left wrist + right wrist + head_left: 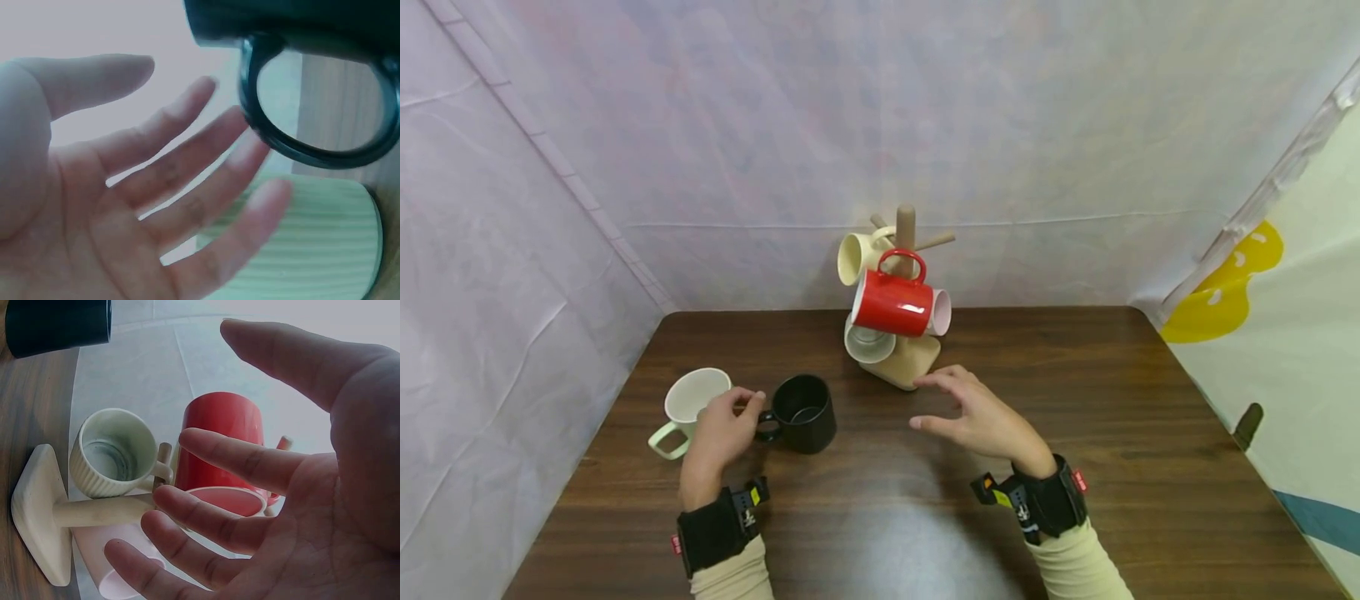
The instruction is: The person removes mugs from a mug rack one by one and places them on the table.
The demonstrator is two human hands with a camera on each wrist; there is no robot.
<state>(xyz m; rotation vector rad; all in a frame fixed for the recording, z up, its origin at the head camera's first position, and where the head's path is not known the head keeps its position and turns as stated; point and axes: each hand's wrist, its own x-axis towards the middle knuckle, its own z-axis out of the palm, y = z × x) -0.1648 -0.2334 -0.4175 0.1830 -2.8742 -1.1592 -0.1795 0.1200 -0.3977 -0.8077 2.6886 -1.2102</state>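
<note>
- Head view: the black mug (811,429) stands upright on the counter (1150,500), its handle (767,433) right by the left hand (722,433)!
- Left fingers loosely spread, gripping nothing; whether they touch that handle, I cannot tell.
- Just beside, partly behind that hand, the green mug (688,396).
- Right hand (985,417) near the rack (910,362), fingers extended, holding nothing.
- Up on the rack: red mug (891,307), cream mug (852,260), pink mug (941,312), ribbed mug (870,344).

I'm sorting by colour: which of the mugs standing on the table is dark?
The black mug; the other one standing there, the pale green mug, is white inside.
</note>
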